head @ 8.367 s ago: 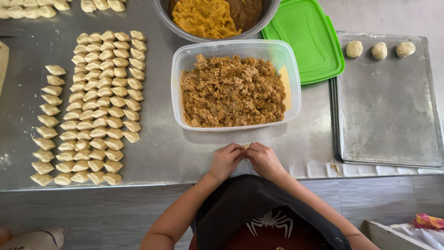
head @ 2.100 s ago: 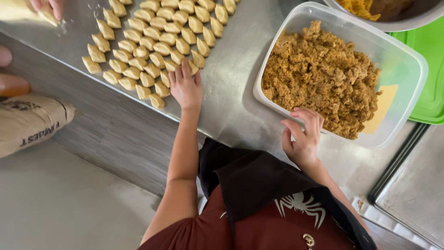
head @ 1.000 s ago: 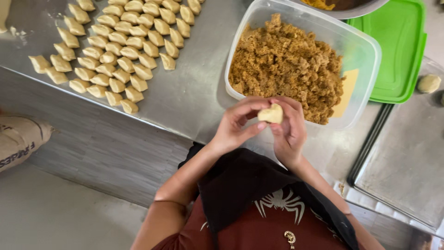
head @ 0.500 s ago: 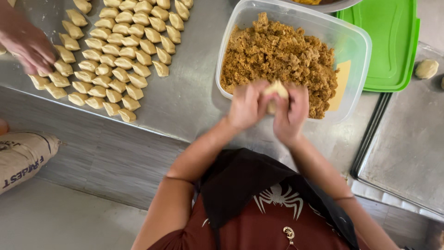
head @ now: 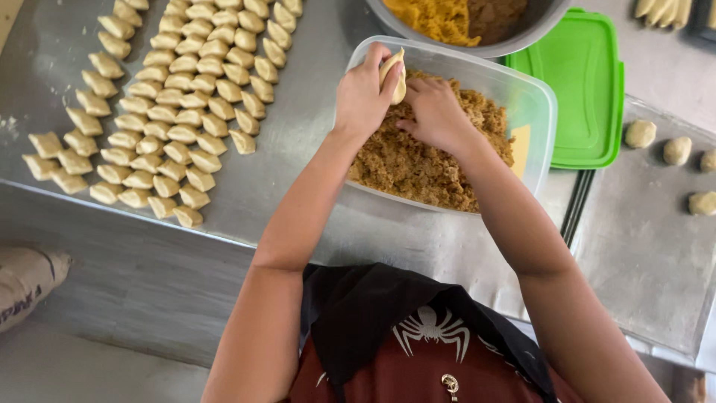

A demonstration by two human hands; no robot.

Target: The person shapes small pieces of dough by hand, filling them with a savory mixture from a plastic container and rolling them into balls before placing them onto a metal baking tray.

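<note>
1. Head view: the left hand [head: 363, 93] is raised over the near left corner of a clear plastic tub [head: 538, 119], its fingers closed around a pale, flattened piece of dough [head: 394, 75] held upright at the fingertips.
2. The right hand [head: 435, 112] reaches down into the tub, fingers bent and pressed into the brown crumbly filling [head: 418, 164]; whether they have pinched any up cannot be told.
3. The dough piece sits between the two hands, just above the filling and touching the left fingers.
4. The tub stands on the steel counter [head: 298, 142], near its front edge and about the middle of it.
5. Behind the tub, at the far edge, is a metal bowl [head: 477, 46] with yellow and brown mixtures inside.
6. A green lid [head: 585, 89] lies flat just to the right of the tub, touching or nearly touching it.
7. Toward the left end of the counter, rows of small shaped pastries [head: 171, 112] lie in close diagonal lines, well apart from the hands.
8. On the right, a flat metal tray [head: 641, 246] carries a few round dough balls [head: 640, 133] along its far side.
9. More pale pieces [head: 660, 10] show at the far right corner.
10. A sack [head: 26, 280] lies on the floor below the left end.
</note>
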